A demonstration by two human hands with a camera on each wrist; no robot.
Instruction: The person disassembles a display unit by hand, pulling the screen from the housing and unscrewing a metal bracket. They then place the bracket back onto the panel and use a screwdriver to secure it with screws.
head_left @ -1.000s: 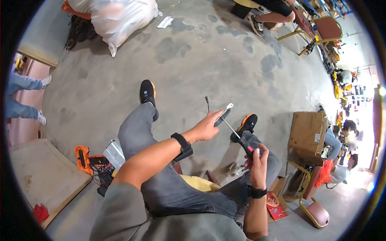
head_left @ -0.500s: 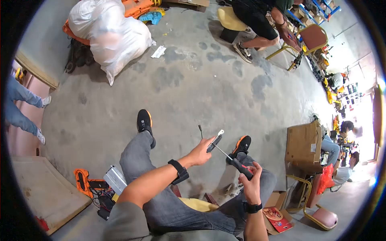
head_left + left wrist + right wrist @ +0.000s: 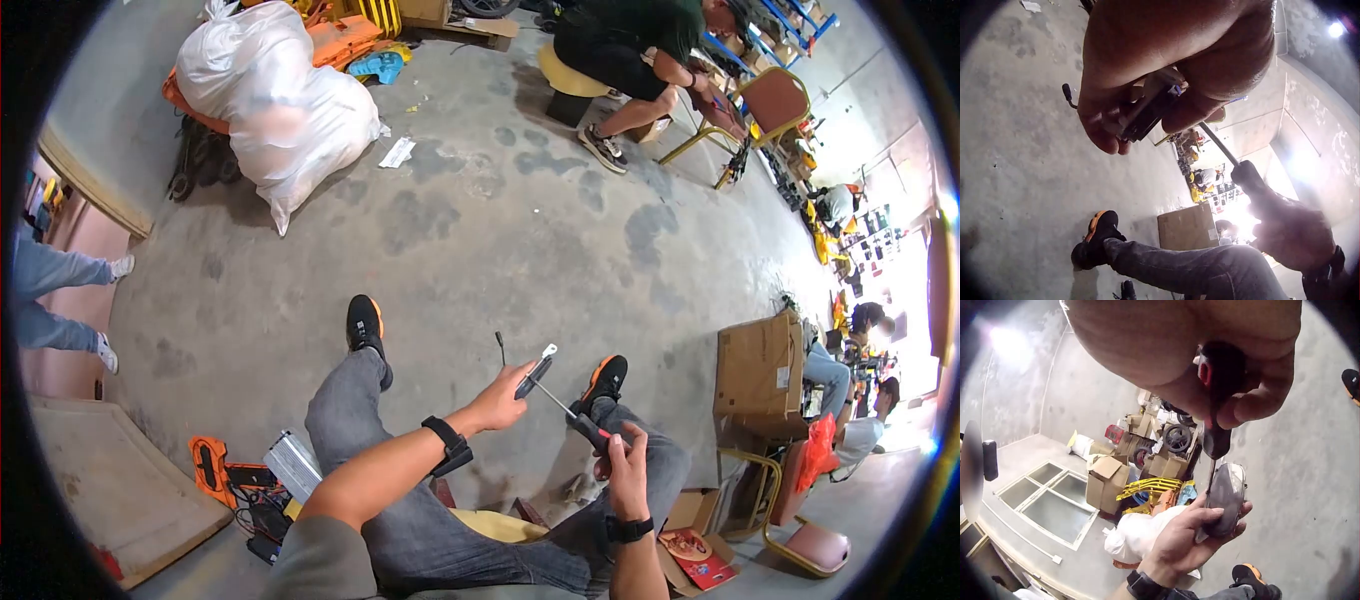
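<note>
In the head view my left hand (image 3: 497, 402) grips a small dark oval display unit (image 3: 534, 380) by its edge. The right wrist view shows the unit's smooth dark face (image 3: 1225, 499) and pale rim, with fingers behind it and the thumb across its front. A white tab (image 3: 549, 350) sticks out at its far end, and a thin cable with a black plug (image 3: 1067, 92) hangs out past the fingers. My right hand (image 3: 628, 478) holds a screwdriver (image 3: 588, 430) by its black and red handle. The metal shaft reaches to the unit's side; its tip is hidden.
Both hands are above the floor between the person's knees. A box of electronics with an orange frame (image 3: 208, 470) stands left, and a cardboard box (image 3: 755, 370) and chair (image 3: 775, 500) right. White sacks (image 3: 300, 130) lie ahead; another person (image 3: 630, 60) sits at the far right.
The head view has tilted up, so the hands sit lower in it. The screwdriver stays against the unit, while the right hand's fingers have shifted round the handle.
</note>
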